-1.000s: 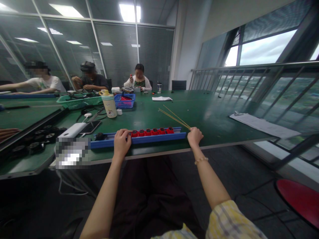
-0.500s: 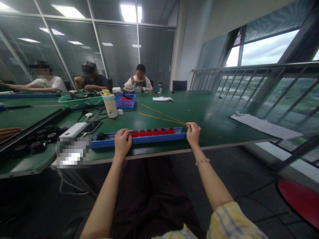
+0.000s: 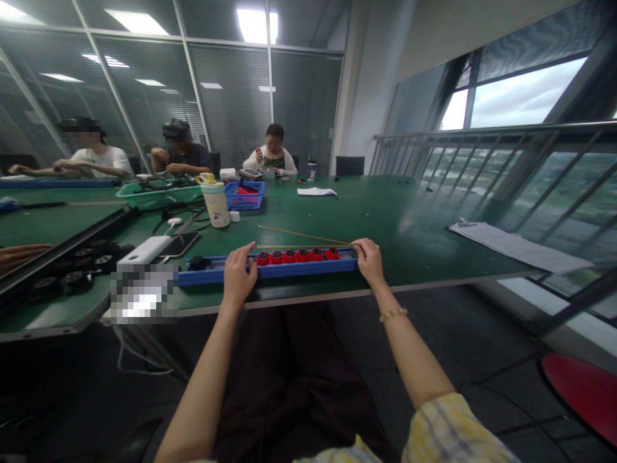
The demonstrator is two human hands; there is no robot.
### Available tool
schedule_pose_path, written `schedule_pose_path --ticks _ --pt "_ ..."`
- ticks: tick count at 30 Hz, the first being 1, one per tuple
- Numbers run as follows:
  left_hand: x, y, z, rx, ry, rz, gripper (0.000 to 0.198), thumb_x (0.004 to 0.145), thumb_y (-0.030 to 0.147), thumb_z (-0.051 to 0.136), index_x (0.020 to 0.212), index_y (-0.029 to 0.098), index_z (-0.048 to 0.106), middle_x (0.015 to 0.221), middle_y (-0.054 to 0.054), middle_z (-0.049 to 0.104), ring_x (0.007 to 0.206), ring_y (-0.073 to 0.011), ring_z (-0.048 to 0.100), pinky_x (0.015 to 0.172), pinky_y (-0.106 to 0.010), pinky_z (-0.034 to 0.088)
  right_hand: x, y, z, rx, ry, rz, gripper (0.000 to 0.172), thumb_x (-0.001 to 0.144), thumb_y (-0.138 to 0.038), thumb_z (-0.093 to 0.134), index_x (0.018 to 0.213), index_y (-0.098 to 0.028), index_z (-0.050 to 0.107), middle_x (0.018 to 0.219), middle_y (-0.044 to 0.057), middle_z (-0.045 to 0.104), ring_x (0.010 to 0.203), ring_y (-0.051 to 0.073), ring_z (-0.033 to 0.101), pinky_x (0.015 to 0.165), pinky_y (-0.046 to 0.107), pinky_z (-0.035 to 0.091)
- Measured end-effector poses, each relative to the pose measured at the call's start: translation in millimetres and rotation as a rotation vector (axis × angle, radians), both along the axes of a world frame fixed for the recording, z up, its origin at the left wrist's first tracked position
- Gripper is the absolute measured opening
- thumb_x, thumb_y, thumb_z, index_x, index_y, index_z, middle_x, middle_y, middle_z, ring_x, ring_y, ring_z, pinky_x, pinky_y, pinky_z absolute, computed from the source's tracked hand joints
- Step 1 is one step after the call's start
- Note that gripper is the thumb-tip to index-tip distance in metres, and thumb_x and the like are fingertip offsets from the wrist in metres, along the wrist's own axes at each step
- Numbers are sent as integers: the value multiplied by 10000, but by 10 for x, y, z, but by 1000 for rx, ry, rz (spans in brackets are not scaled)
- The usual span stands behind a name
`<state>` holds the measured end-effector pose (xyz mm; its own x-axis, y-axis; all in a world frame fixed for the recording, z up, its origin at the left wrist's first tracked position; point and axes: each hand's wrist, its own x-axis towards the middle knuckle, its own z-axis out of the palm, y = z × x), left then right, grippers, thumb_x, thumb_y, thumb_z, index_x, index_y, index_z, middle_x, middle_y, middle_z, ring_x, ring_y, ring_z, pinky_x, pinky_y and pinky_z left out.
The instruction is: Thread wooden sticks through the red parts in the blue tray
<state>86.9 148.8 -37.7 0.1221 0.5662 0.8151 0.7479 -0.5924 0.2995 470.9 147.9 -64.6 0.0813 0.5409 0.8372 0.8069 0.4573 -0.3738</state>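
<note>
At the near green table [image 3: 395, 215], pinching yellow sticks [image 3: 305, 235] in the right hand [image 3: 369, 258] just beyond a blue channel [image 3: 308, 267] already holding six red blocks [image 3: 289, 258] but no sticks, with left hand [image 3: 238, 275] fingers parted at left.

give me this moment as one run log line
left hand: over rail | right hand: holding thin sticks | red blocks: rowed in rail

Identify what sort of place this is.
Probably an office or meeting room used for small-parts work: a glass partition with blinds, a large shared green table, and a blue channel holding red pieces.
</note>
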Motion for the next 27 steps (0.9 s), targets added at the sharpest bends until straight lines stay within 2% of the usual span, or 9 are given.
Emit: schedule_pose_path --ticks 6,13,19,27 --pt "-3 2 0 0 5 -22 274 884 178 455 1081 215 641 1113 -80 649 1074 -244 579 977 -416 463 -28 -30 28 -80 -27 -18 257 983 -326 405 925 -234 637 958 61 690 953 225 601 891 372 395" --pt "8 -15 20 4 17 -51 256 897 187 463 1073 218 646 1084 -68 669 1057 -230 589 973 -406 467 -24 -23 22 -76 -34 -16 260 984 -333 407 918 -234 638 955 58 690 947 222 599 888 367 391" --pt "3 11 1 21 3 -68 160 925 299 523 970 225 658 1055 -52 690 1022 -212 611 955 -391 472 -19 -25 18 -34 -42 -5 240 978 -324 427 921 -229 639 939 49 689 938 215 596 879 360 381" --pt "-8 35 0 -12 -10 -74 188 955 327 485 952 227 644 1069 -62 680 1041 -216 600 959 -397 470 -26 -37 29 -67 -48 -2 243 981 -328 415 927 -235 633 970 56 689 961 221 595 886 367 390"
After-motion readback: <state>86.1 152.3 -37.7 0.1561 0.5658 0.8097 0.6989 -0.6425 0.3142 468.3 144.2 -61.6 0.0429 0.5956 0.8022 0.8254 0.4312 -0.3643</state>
